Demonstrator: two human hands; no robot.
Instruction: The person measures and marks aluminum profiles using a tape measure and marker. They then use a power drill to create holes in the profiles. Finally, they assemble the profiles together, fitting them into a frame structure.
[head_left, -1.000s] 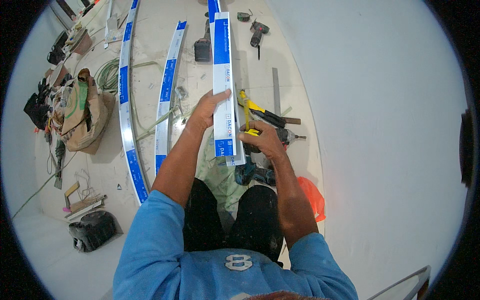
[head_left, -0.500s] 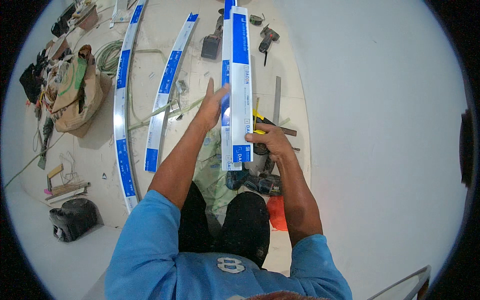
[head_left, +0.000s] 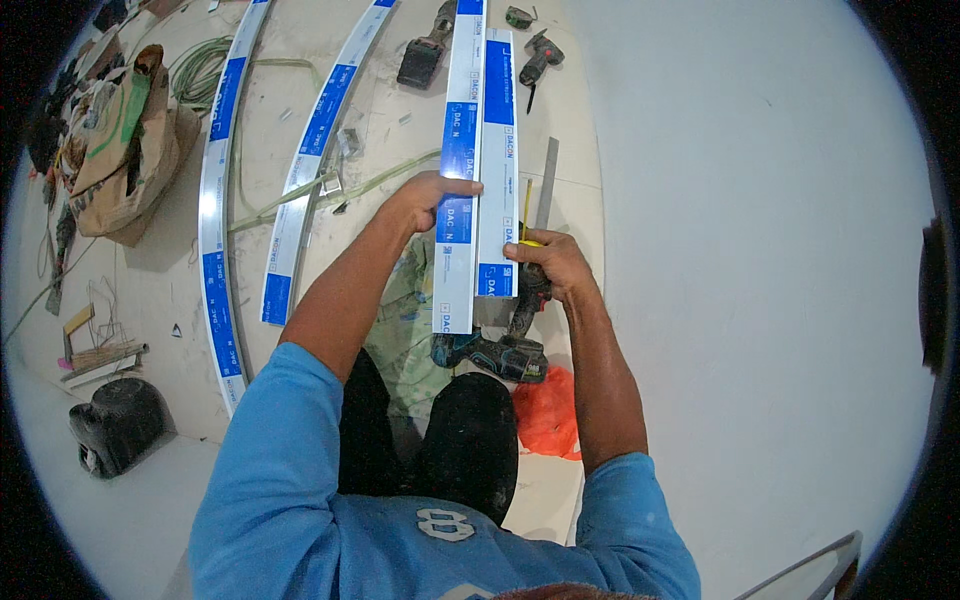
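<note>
My left hand (head_left: 424,203) is closed round the edge of a long white-and-blue profile strip (head_left: 460,125), its thumb lying across the face. Close alongside on the right is a shorter profile strip (head_left: 498,160) with similar blue and white film. My right hand (head_left: 558,264) pinches that one near its lower end, thumb in front and fingers mostly hidden behind. The shorter strip ends higher than the longer one. Under my right hand a yellow tool (head_left: 540,238) shows only in part. Below the strips' ends lies a blue-and-black power drill (head_left: 500,357).
Two long profile strips (head_left: 215,190) (head_left: 312,150) lie on the floor to the left. An angle grinder (head_left: 424,58) and a small drill (head_left: 541,58) lie ahead. Paper sacks (head_left: 130,170), a hose coil (head_left: 200,72) and a black jerrycan (head_left: 120,425) stand left; a pale wall (head_left: 740,250) rises right.
The two held strips overlapped before; now they sit side by side, the longer one's face turned up. My left thumb has come down across the longer strip. The view has shifted slightly.
</note>
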